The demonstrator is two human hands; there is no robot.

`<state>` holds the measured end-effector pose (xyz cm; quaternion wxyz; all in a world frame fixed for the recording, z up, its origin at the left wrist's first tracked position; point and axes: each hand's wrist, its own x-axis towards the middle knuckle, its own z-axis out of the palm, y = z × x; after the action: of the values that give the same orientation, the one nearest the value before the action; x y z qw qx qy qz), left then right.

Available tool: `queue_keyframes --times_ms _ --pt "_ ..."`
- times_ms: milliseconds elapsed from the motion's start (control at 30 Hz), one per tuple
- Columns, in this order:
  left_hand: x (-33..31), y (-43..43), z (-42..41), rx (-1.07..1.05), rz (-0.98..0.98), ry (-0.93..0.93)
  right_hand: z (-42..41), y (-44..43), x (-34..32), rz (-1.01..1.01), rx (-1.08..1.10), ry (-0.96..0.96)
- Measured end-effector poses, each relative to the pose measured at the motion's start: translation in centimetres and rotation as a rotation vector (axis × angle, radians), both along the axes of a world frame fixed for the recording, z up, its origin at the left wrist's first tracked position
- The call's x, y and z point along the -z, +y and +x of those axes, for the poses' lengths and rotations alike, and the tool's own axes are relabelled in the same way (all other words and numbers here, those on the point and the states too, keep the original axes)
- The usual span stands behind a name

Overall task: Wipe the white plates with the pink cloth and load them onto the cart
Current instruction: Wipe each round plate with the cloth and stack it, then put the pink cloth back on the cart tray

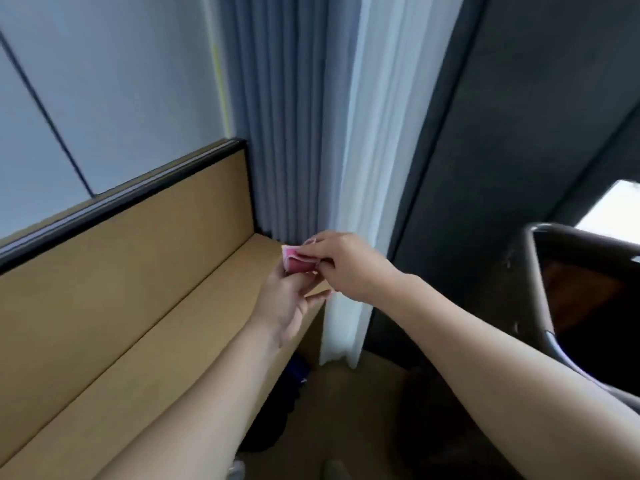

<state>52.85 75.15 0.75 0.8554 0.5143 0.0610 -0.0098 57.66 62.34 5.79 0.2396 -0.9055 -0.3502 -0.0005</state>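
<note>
Pink cloth (298, 263) is mid-frame, folded small and held by both hands over the far end of the ledge.

Room, biggest first:
- Pale wall (104, 81) fills the far left, with one dark seam line across it.
- Dark wall panel (502, 168) takes up the right side. A bright patch (609, 213) shows at its right edge.
- Wooden ledge (138, 341) runs from near left to far centre. It has a light tan top and an upright back board (121, 254) capped with black trim.
- Grey-blue curtain (284, 116) hangs at far centre, pleated.
- White curtain (374, 133) hangs just right of it and reaches the floor.
- Brownish floor (363, 393) is near centre. Dark items under the ledge are too dim to tell.
- Dark curved-rim object (540, 271) sits at the right edge with a brown inside. Cannot tell what it is.

Counts: one ledge, two curtains, two hands, one cloth.

Left hand (291, 303) comes up from below with the palm partly showing, and its fingers are closed on the lower side of the cloth. Right hand (346, 268) comes in from the right, fingers curled, pinching the cloth's top right edge. The two hands touch around the cloth.
</note>
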Motion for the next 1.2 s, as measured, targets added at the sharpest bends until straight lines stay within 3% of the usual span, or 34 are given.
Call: queue_keyframes --times_ms 300,500,667,1000,1200 --pt "-7.0 -26.0 -0.9 0.565 0.071 -0.222 -9.1 -25.9 -7.6 0.024 0.605 -0.16" --pt "-8.2 -44.4 -4.6 0.75 0.074 -0.266 -15.6 -43.0 -8.7 0.146 0.803 -0.169" --pt "-6.9 -57.1 -6.9 0.809 0.2 -0.235 -19.3 -55.7 -8.2 0.231 0.959 -0.015" --pt "-4.2 -65.0 -6.4 0.839 0.488 -0.071 -17.9 -67.4 -6.4 0.149 0.917 0.247" --pt "-4.7 -65.6 -5.1 0.821 0.765 -0.362 -17.3 -68.4 -6.4 0.099 0.921 0.283"
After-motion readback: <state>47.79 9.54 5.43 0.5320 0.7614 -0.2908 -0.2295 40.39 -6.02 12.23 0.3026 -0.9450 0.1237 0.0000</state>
